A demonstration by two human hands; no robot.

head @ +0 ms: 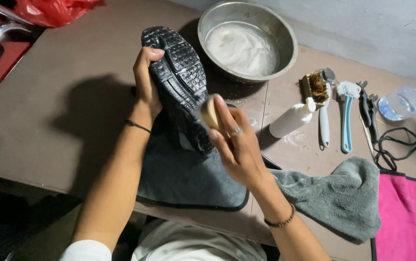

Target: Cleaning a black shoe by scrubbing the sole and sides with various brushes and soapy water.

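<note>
Both hands on shoe: sole up, toe far-left.

black shoe, grey towel, pink cloth

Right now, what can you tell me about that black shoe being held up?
The black shoe is tipped sole-up, showing a glossy, wet-looking rubber tread of small blocks. The left hand grips its edge near one end; the right hand presses a small wooden brush on the sole. Its lower end rests over a dark grey mat.
</note>
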